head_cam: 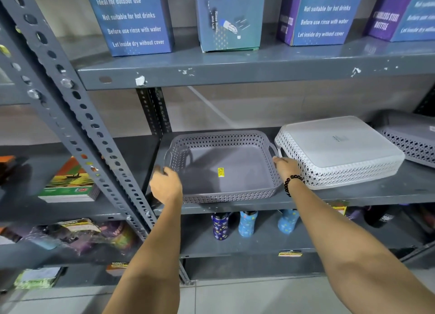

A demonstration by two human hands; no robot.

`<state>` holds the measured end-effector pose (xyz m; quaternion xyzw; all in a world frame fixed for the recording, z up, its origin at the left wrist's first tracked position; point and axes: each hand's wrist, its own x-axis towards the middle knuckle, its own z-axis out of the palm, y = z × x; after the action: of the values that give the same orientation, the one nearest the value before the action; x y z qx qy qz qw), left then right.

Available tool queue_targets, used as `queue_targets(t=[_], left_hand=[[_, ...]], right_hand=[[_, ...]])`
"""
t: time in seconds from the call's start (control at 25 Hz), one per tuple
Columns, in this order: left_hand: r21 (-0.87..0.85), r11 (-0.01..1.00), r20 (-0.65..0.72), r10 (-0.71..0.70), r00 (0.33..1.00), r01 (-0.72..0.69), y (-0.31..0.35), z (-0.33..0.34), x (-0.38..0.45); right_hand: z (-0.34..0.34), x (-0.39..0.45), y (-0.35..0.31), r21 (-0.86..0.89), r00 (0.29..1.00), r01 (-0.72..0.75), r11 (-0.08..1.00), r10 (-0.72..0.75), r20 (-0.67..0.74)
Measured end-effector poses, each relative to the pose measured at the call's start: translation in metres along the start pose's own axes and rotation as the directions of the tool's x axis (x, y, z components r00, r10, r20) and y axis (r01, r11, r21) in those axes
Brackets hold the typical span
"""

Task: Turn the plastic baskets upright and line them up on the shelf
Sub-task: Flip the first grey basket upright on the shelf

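A grey lattice basket (226, 146) stands upright at the left end of the grey shelf (353, 197), a yellow sticker on its floor. My left hand (164, 184) grips its left handle side and my right hand (286, 166), with a black bead bracelet on the wrist, holds its right rim. Beside it to the right lies a white lattice basket (339, 149) upside down, bottom facing up. Further right a second grey basket (412, 137) also lies upside down, partly cut off by the frame edge.
A slanted perforated steel upright (77, 116) runs close to my left hand. The shelf above (235, 71) carries blue and purple bottle boxes. Below stand patterned bottles (246, 223). Notebooks (68, 182) lie on the neighbouring left shelf.
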<state>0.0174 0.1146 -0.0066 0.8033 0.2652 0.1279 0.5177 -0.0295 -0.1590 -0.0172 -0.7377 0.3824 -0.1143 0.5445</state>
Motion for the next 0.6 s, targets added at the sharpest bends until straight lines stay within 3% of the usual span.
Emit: queue_targets(t=[0.12, 0.28, 0.48, 0.6], left_hand=[[0.044, 0.976, 0.060, 0.212, 0.975, -0.215, 0.016, 0.017, -0.008], [0.016, 0.931, 0.200, 0.355, 0.913, -0.365, 0.044, 0.065, -0.046], [-0.023, 0.865, 0.427, 0.461, 0.778, -0.501, 0.077, 0.148, -0.127], [-0.066, 0.824, 0.478, 0.521, 0.707, -0.563, 0.096, 0.203, -0.176]], right_hand=[[-0.010, -0.002, -0.004, -0.089, 0.987, 0.153, 0.984, -0.157, -0.041], [-0.038, 0.004, -0.015, -0.129, 0.959, 0.270, 0.954, -0.278, -0.054], [-0.108, 0.039, -0.003, -0.243, 0.941, 0.290, 0.926, -0.323, -0.105], [-0.160, 0.076, 0.011, -0.381, 0.928, 0.255, 0.889, -0.336, -0.162]])
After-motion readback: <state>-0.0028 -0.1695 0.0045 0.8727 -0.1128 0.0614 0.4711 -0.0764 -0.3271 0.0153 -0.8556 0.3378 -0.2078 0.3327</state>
